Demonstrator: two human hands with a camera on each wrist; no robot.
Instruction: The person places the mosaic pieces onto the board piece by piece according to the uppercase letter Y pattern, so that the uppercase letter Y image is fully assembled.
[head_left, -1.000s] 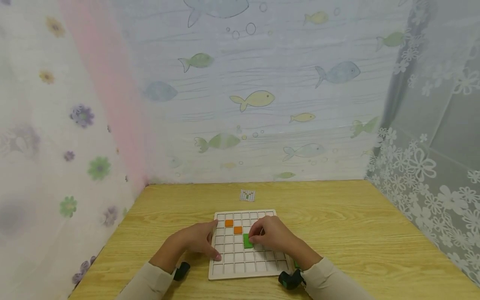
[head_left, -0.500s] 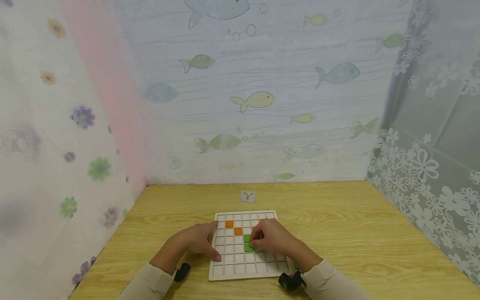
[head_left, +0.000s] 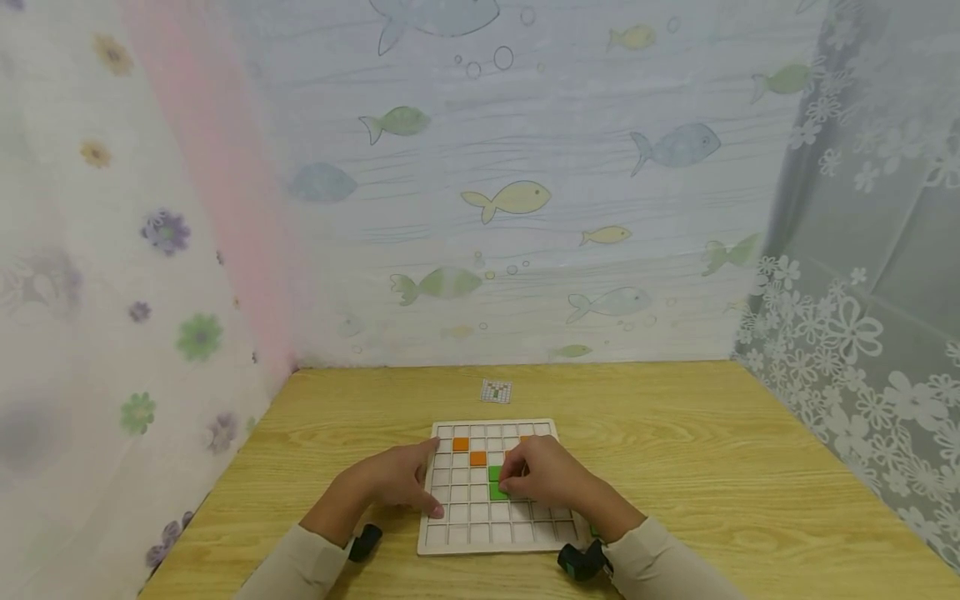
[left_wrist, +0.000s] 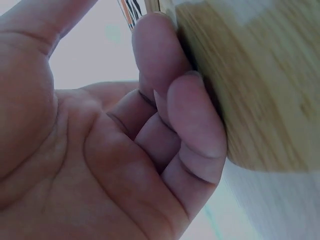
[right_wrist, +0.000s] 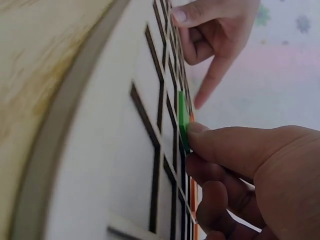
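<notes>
A square board (head_left: 487, 533) with a grid of recessed cells lies on the table. My left hand (head_left: 401, 479) braces its left side, thumb on the board near the lower edge and index finger stretched toward the upper edge. Its other fingertips (left_wrist: 195, 115) are bent against the wooden tabletop. My right hand (head_left: 547, 475) pinches a green tile (head_left: 497, 492) at a cell near the board's middle, with the thumb (right_wrist: 200, 128) on its face. Directly above it sits another green tile (head_left: 493, 473). Two orange tiles (head_left: 461, 444) run diagonally to the upper left; more orange shows partly behind the right hand.
A small card (head_left: 497, 391) with a gridded Y-shaped pattern lies beyond the board. A bit of green (head_left: 594, 530) shows beside the right wrist. Black devices (head_left: 365, 543) are strapped to both wrists. A fish-patterned curtain (head_left: 517, 250) hangs behind the table (head_left: 675, 433).
My right hand has shifted slightly right and down, bringing some orange behind it into view. The held green tile now shows separate from the one above. The left hand stays put.
</notes>
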